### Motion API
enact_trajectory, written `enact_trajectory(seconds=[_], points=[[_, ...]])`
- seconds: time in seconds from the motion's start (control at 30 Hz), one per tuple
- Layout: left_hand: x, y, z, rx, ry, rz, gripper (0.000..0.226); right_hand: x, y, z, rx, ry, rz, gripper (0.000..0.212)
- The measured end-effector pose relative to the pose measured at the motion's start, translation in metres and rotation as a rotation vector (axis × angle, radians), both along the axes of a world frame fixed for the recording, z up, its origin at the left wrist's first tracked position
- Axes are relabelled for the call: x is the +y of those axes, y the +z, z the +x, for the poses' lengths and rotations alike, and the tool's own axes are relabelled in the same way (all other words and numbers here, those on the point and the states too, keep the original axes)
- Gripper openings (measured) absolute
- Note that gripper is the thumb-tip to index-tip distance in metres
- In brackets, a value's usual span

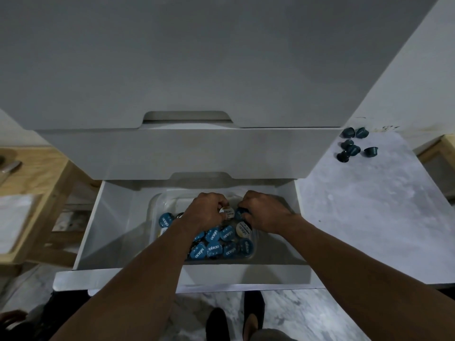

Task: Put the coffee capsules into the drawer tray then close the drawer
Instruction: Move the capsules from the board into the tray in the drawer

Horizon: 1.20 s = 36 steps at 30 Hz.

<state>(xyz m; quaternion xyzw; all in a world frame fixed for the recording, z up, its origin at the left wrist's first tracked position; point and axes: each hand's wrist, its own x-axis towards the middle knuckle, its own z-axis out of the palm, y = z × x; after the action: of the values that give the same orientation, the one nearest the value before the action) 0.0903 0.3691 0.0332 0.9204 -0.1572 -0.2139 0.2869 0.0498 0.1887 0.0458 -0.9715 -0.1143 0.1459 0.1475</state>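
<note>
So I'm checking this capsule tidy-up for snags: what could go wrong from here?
1. Six capsules on the floor sit far right of the open drawer; closing now would probably leave them out.
2. The clear tray is heaped with capsules; both the left hand and right hand press in, so some may spill over.

we face a tall white cabinet (197,57) with flat fronts and cut-out handles, under dim, cool light. the floor (357,205) is pale grey marble with faint veining. pale wooden furniture (41,183) stands at the left, and another wooden piece (440,153) sits at the right edge
</note>
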Motion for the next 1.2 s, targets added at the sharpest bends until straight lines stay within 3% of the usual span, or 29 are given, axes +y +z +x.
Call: enact_trajectory(seconds=[0.4,0.53,0.93,1.2], points=[[-0.003,0.007,-0.009,-0.001,0.019,0.076,0.028,-0.003,0.002,-0.001,-0.01,0.04,0.033,0.024],[-0.006,0.01,-0.011,-0.039,0.024,0.125,0.035,-0.004,0.002,-0.001,-0.016,0.03,0.046,0.034],[0.02,0.065,-0.042,-0.453,0.217,0.198,0.034,-0.004,0.04,-0.025,-0.228,-0.12,0.065,0.032],[0.015,0.115,-0.099,-0.784,0.059,0.138,0.037,-0.008,0.088,-0.106,-0.492,-0.272,0.037,0.036]])
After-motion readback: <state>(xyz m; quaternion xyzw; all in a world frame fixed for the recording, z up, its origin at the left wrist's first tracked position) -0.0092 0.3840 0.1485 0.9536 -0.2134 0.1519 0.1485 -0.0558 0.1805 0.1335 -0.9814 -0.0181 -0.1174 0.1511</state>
